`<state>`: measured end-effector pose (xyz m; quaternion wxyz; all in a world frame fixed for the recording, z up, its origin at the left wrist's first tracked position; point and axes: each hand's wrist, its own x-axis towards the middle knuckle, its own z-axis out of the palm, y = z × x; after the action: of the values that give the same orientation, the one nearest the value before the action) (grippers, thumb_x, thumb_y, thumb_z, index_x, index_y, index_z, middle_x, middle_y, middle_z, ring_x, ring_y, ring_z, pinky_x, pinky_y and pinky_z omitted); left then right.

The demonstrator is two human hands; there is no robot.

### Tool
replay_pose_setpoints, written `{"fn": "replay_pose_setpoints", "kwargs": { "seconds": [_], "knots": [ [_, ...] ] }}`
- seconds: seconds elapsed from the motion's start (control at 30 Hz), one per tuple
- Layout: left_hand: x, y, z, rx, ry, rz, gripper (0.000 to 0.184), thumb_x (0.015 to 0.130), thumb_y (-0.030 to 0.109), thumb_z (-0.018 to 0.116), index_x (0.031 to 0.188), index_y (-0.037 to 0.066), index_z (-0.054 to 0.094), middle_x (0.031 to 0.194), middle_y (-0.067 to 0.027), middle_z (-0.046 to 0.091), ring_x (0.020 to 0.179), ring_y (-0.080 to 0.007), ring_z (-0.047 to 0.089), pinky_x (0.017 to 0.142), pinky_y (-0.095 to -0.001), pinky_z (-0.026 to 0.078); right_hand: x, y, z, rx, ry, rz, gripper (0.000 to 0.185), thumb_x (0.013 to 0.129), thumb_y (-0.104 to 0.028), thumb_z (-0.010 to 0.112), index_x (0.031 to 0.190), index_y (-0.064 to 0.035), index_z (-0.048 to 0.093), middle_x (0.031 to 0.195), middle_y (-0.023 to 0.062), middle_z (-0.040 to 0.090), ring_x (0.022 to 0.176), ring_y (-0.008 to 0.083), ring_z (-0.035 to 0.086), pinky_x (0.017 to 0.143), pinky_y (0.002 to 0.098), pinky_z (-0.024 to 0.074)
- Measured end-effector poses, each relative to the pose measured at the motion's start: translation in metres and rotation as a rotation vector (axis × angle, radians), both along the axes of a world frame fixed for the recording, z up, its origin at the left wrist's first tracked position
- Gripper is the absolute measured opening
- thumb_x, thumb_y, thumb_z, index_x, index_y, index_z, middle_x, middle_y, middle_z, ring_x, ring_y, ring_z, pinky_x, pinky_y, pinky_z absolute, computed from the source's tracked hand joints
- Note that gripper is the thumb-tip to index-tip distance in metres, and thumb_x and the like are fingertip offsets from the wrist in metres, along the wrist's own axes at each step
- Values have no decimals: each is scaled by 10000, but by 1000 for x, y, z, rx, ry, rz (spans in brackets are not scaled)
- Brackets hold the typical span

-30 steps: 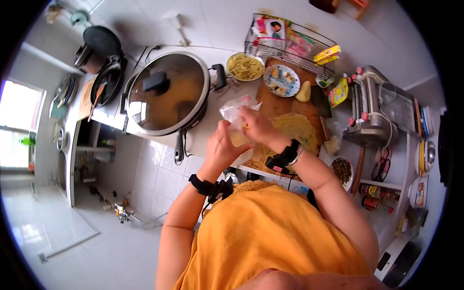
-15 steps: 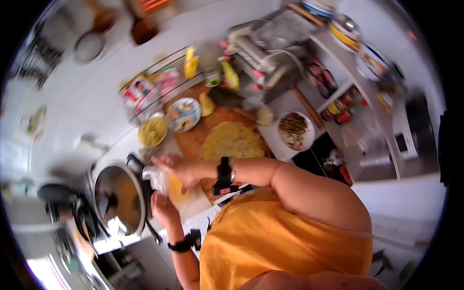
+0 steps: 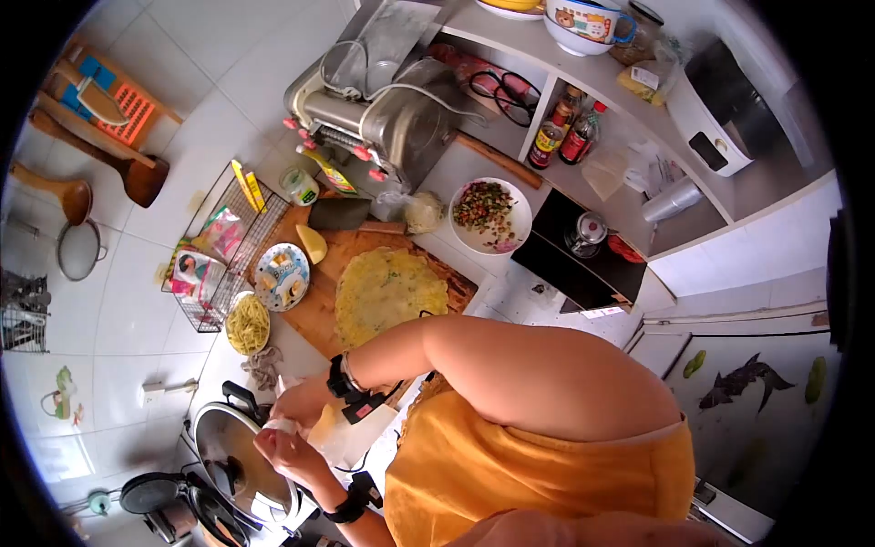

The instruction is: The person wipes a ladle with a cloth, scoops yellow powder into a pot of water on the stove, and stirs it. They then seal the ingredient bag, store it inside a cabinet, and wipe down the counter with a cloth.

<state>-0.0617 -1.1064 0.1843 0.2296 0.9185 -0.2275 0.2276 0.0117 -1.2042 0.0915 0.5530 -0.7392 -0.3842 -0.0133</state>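
Observation:
My left hand is closed at the front edge of the lidded pan, its fingers pinching a crumpled, whitish plastic bag. Just above it, my right hand meets the same bag, its fingers mostly hidden. Below the hands lies a pale sheet with a yellowish patch. To the upper right, a flat, round, green-flecked pancake rests on the wooden cutting board. A cleaver and a yellow wedge lie at the board's far end.
Beside the board stand a bowl of yellow shreds, a patterned plate and a wire rack. A bowl of chopped filling, a rolling pin and a pasta machine are farther back. Shelves with sauce bottles stand right.
The camera view has turned and shifted. My hands have come closer together; the bag, earlier hanging between them, is now bunched up. My right hand's fingers, spread earlier, are now mostly hidden.

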Motion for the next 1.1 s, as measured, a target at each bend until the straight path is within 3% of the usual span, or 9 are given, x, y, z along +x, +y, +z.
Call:
{"fn": "replay_pose_setpoints", "kwargs": {
  "seconds": [0.1, 0.27, 0.57, 0.73, 0.83, 0.9, 0.97, 1.07, 1.1],
  "knots": [
    [-3, -3, 6, 11, 30, 56, 154, 607, -62, 643, 739, -78, 566, 843, -149, 520, 729, -316, 533, 615, -380, 438, -1, 1, 0, -125, 14, -4, 315, 655, -269, 701, 794, 0, 614, 761, 197, 616, 747, 366, 584, 676, 429, 455],
    [-18, 11, 19, -2, 14, 146, 362, 740, 86, 673, 1076, 9, 563, 1108, -138, 505, 939, -290, 552, 756, -387, 491, -2, 15, -3, -191, -112, -173, 237, 708, -214, 621, 740, 21, 621, 765, 208, 617, 747, 355, 596, 672, 417, 475],
    [-72, 57, 32, -129, -24, 357, 304, 833, 114, 592, 1119, 17, 556, 1175, -131, 489, 984, -261, 559, 754, -364, 512, -9, 30, 71, -69, -36, -275, 125, 643, -107, 586, 714, -11, 625, 662, 191, 598, 645, 360, 596, 593, 442, 459],
    [-82, 88, 47, -179, -41, 234, 314, 854, 95, 574, 1158, 34, 527, 1218, -110, 445, 1074, -234, 498, 853, -350, 481, -56, -1, 131, 6, -72, -423, 103, 690, -73, 539, 680, 8, 602, 645, 170, 597, 612, 307, 595, 560, 401, 445],
    [-81, 90, 59, -220, -14, 160, 307, 858, 114, 572, 1151, 33, 532, 1209, -109, 455, 1065, -238, 499, 867, -361, 468, -89, -23, 151, 594, 359, -410, 145, 741, -80, 475, 664, 6, 563, 610, 108, 553, 583, 219, 535, 542, 358, 406],
    [-75, 81, 64, -151, -107, 65, 264, 850, 57, 555, 1100, -28, 544, 1179, -153, 487, 1022, -269, 540, 805, -345, 513, -104, -43, 154, 314, 49, -605, 126, 733, -101, 551, 739, 16, 597, 733, 225, 599, 711, 356, 593, 627, 402, 452],
    [-68, 70, 62, -146, -133, -49, 238, 842, 64, 563, 1055, -43, 565, 1132, -159, 530, 1011, -290, 541, 826, -371, 484, -141, -55, 159, 463, 187, -649, 97, 727, -101, 548, 746, -9, 570, 709, 183, 570, 675, 325, 560, 603, 398, 420],
    [-47, 53, 44, -76, -155, -242, 242, 843, 89, 560, 1030, -64, 564, 1123, -153, 541, 1014, -290, 536, 837, -388, 463, -188, -90, 147, 278, -68, -899, 93, 701, -46, 575, 793, -29, 567, 692, 158, 559, 680, 328, 558, 594, 413, 417],
    [-51, 35, 42, -236, -8, -254, 257, 842, 97, 560, 1044, -62, 559, 1148, -149, 521, 1019, -282, 535, 826, -380, 469, -203, -106, 143, 145, -211, -995, 120, 699, -16, 583, 819, -24, 580, 697, 161, 572, 698, 336, 576, 602, 417, 435]
  ]
}}
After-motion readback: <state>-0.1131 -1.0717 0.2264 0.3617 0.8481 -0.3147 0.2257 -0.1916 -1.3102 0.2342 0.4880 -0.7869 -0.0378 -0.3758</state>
